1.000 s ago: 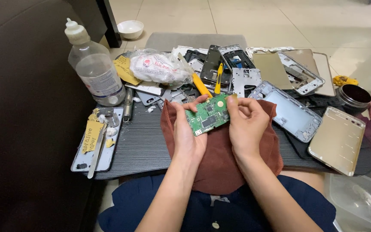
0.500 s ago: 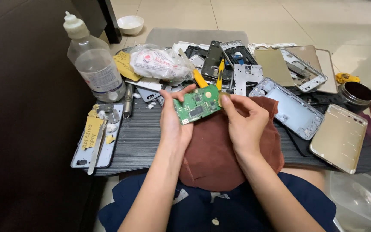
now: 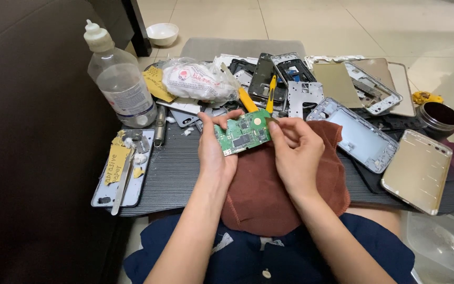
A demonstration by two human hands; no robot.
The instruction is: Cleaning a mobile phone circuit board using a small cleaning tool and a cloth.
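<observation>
The left hand (image 3: 214, 150) pinches the green circuit board (image 3: 244, 132) by its left edge and tilts it face-up toward the camera, above the brown cloth (image 3: 274, 179) that pads the middle of the dark desk (image 3: 174, 173). The right hand (image 3: 295, 150) is pressed together at the fingertips on the board's right edge, steadying it. A clear plastic bottle (image 3: 119, 84) stands far left; phone frames (image 3: 353, 134) lie scattered to the right, within reach.
</observation>
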